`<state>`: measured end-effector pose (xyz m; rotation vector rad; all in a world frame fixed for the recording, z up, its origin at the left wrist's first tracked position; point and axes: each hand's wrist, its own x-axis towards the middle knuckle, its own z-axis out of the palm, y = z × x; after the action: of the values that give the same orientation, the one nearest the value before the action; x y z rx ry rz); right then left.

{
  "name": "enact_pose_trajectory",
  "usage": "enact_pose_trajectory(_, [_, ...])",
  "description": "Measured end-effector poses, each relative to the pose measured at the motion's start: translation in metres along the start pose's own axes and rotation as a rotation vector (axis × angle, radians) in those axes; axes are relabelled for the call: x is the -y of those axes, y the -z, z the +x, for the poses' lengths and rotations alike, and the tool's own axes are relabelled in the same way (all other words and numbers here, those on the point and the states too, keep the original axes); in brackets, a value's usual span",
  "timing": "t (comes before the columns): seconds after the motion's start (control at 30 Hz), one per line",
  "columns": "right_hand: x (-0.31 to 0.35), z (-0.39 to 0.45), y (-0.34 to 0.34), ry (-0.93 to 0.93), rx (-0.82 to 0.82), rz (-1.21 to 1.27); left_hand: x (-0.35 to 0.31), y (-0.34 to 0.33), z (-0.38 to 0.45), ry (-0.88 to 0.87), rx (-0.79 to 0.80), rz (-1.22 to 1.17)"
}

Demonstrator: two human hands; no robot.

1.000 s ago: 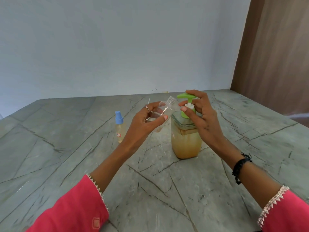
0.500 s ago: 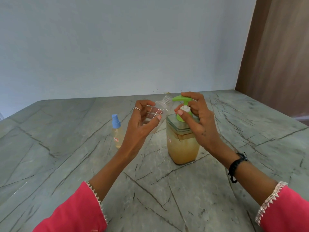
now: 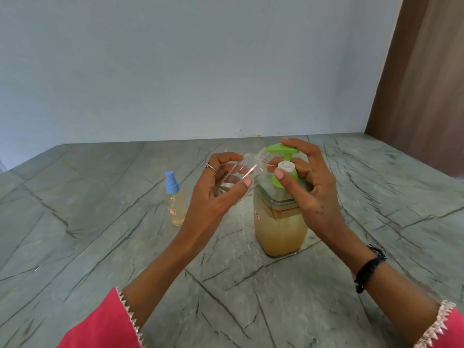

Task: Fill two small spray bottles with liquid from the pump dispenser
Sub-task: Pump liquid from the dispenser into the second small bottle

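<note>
Filling the second of the two small bottles, by the look of things. Holding an uncapped clear spray bottle (image 3: 238, 177) tilted in the centre of the frame, left hand (image 3: 221, 192) wrapped around its body, fingers and thumb curled round it, threaded mouth angled up and to the right. Bringing that mouth right up under the tip of the green pump head (image 3: 281, 149), touching it or just short of it; hard telling which. Appearing still empty inside, no coloured liquid showing.

Working the pump dispenser (image 3: 280, 222) with the right hand (image 3: 308, 187), just right of centre: fingertips resting over the top of the green pump head, thumb pressing against the green collar below, so gripping the pump between them. Pump head sitting raised, white stem showing beneath it, so likely not yet pressing down. Amber liquid filling most of the square jar, standing on the grey veined stone counter (image 3: 100, 247).

Standing well apart at left of centre, a second spray bottle (image 3: 174, 199) with a blue cap on, upright, holding pale amber liquid; seemingly done already.

Next, calling for keeping the bottle mouth squarely under the spout while pushing the head straight down, steadying the jar against tipping. Risking a dribble over the fingers or counter if the narrow neck drifts off the spout.
</note>
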<state>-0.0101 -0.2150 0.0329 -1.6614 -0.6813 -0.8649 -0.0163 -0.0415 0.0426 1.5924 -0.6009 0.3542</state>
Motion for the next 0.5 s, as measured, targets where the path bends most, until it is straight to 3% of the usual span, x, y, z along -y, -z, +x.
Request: enact_pose_trajectory(0.5, [0.0096, 0.0014, 0.0007, -0.039, 0.018, 0.029, -0.0024, 0.0024, -0.0001, -0.014, -0.021, 0.011])
